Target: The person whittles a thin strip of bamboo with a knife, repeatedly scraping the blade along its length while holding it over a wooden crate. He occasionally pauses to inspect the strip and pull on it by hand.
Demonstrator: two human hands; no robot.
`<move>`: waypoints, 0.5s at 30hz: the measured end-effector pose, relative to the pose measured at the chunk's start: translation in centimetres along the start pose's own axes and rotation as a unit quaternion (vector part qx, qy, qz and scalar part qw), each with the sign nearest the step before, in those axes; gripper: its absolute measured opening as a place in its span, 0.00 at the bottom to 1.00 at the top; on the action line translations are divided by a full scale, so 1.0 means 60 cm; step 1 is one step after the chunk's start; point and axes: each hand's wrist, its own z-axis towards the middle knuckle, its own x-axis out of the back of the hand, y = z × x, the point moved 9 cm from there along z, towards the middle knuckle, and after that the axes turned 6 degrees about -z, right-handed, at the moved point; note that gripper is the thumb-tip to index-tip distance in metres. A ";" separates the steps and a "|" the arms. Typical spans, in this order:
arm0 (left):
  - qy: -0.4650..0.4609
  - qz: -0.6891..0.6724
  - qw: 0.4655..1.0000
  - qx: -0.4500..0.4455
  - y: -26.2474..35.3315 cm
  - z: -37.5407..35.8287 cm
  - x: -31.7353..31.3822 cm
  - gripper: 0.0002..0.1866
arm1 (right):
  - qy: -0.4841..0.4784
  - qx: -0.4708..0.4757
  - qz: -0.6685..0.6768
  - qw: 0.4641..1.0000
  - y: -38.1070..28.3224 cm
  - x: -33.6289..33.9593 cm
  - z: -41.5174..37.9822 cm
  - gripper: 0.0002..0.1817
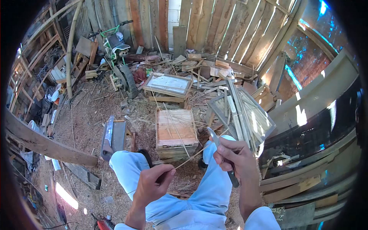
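Note:
My left hand (152, 184) is closed on one end of a thin wooden stick (191, 157), pinching it between thumb and fingers above my left knee. The stick slants up and to the right, passing close by the knife. Wrapped round the knife's dark handle is my right hand (238, 158), above my right thigh. The knife (213, 136) has its blade pointing up and to the left, with the thumb along its base. Between my knees, just beyond the hands, stands a wooden crate (158, 126) with more thin sticks (174, 128) lying across its top.
A handsaw (109, 132) rests on a small bench (119, 135) by my left knee. Ahead lie a framed panel (168, 82) and a heap of wood scraps (211, 78). Slatted frames (255, 117) lean at the right. A motorbike (119, 53) stands at the back left.

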 end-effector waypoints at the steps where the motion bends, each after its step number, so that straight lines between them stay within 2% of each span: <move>1: -0.010 0.004 1.000 -0.009 0.001 -0.001 -0.001 0.04 | 0.004 0.001 -0.003 1.000 -0.006 0.000 -0.006 0.19; 7: 0.009 -0.003 1.000 -0.006 0.005 0.008 0.002 0.04 | -0.020 0.014 0.026 0.999 -0.017 -0.013 -0.007 0.19; 9: 0.017 -0.004 1.000 0.007 0.001 0.011 0.001 0.04 | -0.020 -0.011 -0.034 0.999 -0.002 -0.029 -0.008 0.20; 10: 0.027 -0.006 1.000 -0.004 0.004 0.012 0.001 0.03 | -0.072 -0.015 0.002 0.997 0.010 -0.048 -0.008 0.19; 15: 0.022 0.007 1.000 0.005 0.003 0.010 -0.001 0.04 | -0.109 -0.028 0.004 0.994 0.039 -0.068 -0.003 0.18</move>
